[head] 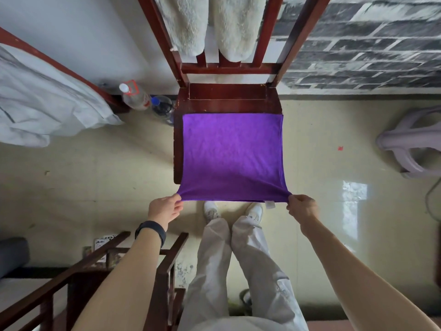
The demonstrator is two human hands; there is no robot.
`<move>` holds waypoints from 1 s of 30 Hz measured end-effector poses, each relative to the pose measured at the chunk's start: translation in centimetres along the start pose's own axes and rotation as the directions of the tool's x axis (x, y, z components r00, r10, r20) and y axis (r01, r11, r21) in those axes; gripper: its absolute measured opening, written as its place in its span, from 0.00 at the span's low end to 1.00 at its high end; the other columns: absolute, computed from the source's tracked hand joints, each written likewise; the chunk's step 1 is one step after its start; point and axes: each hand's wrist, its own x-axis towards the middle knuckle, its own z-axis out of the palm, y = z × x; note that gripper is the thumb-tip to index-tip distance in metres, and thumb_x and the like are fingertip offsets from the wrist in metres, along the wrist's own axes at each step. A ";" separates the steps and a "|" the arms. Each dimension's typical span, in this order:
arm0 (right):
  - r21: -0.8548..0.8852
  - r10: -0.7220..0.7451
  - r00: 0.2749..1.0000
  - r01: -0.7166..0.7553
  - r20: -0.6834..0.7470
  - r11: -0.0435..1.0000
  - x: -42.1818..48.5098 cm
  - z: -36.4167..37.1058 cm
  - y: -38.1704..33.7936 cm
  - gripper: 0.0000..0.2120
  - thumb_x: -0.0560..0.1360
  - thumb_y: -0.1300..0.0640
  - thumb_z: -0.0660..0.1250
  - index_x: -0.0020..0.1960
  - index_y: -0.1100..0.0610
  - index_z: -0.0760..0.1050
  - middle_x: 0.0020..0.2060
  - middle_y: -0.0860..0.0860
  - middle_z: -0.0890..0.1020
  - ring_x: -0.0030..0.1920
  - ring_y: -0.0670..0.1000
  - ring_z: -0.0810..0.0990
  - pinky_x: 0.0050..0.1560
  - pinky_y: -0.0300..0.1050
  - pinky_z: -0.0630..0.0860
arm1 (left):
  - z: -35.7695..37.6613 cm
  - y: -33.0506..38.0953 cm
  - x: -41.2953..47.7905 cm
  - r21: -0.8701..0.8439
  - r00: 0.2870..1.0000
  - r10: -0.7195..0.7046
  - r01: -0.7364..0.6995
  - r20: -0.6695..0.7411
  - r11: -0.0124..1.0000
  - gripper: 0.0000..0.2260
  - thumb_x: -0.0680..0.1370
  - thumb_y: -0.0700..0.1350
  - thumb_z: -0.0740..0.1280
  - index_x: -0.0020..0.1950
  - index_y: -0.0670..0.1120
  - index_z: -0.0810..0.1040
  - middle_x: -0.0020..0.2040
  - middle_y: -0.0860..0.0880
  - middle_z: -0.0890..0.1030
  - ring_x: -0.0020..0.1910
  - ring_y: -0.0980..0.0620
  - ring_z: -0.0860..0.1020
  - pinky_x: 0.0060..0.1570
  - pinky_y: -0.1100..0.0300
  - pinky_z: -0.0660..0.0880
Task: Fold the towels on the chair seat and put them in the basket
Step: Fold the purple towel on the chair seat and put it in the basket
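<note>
A purple towel [232,156] lies spread flat over the dark red wooden chair seat [229,97], its near edge hanging just past the seat's front. My left hand [165,209] pinches the towel's near left corner. My right hand [301,207] pinches the near right corner, next to a small white label. The near edge is pulled taut between the two hands. White fluffy towels [212,25] hang over the chair's backrest. No basket is in view.
Two plastic bottles [145,100] stand on the floor left of the chair. A bed with white bedding [40,108] is at the left. A pale plastic stool [412,142] sits at the right. A second wooden chair [100,271] stands near my left side.
</note>
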 end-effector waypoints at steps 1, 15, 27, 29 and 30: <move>0.037 0.040 0.999 -0.040 0.007 0.999 0.1 0.1 -0.2 0.08 0.74 0.57 0.64 0.40 0.56 0.81 0.28 0.51 0.81 0.36 0.55 0.78 0.45 0.51 0.79 | 0.2 0.1 -0.2 -0.054 1.000 -0.003 0.003 -0.014 0.999 0.05 0.77 0.38 0.68 0.41 0.39 0.77 0.37 0.44 0.77 0.35 0.50 0.76 0.43 0.60 0.75; 0.280 -0.130 0.991 0.120 0.015 0.952 -10.1 -9.6 -11.1 0.08 0.74 0.64 0.69 0.36 0.58 0.80 0.30 0.53 0.77 0.32 0.51 0.74 0.49 0.49 0.79 | -4.2 9.0 -12.9 -0.275 0.990 0.139 -0.137 -0.010 0.952 0.08 0.76 0.35 0.69 0.39 0.43 0.74 0.33 0.47 0.74 0.30 0.53 0.70 0.33 0.63 0.70; 0.407 -0.057 0.987 -0.009 0.149 0.914 -17.9 -15.7 -13.6 0.09 0.77 0.65 0.69 0.38 0.61 0.76 0.28 0.53 0.75 0.26 0.47 0.74 0.29 0.39 0.81 | -6.5 11.5 -21.2 -0.188 0.972 0.215 -0.195 0.097 0.963 0.08 0.79 0.41 0.66 0.39 0.44 0.74 0.21 0.54 0.76 0.21 0.60 0.76 0.45 0.60 0.77; 0.390 -0.074 0.986 0.010 0.150 0.921 -18.3 -16.2 -14.3 0.10 0.77 0.66 0.69 0.37 0.61 0.75 0.30 0.54 0.75 0.29 0.49 0.73 0.32 0.40 0.81 | -7.0 11.5 -21.4 -0.175 0.972 0.214 -0.195 0.100 0.965 0.06 0.79 0.41 0.66 0.42 0.43 0.76 0.22 0.53 0.77 0.26 0.59 0.78 0.50 0.58 0.77; 0.377 -0.082 0.987 0.023 0.140 0.926 -18.3 -16.3 -14.5 0.11 0.77 0.66 0.69 0.36 0.60 0.74 0.29 0.54 0.74 0.29 0.49 0.72 0.32 0.39 0.80 | -7.1 11.5 -21.5 -0.167 0.970 0.219 -0.200 0.107 0.966 0.06 0.79 0.41 0.66 0.42 0.43 0.77 0.22 0.53 0.77 0.27 0.59 0.77 0.50 0.59 0.78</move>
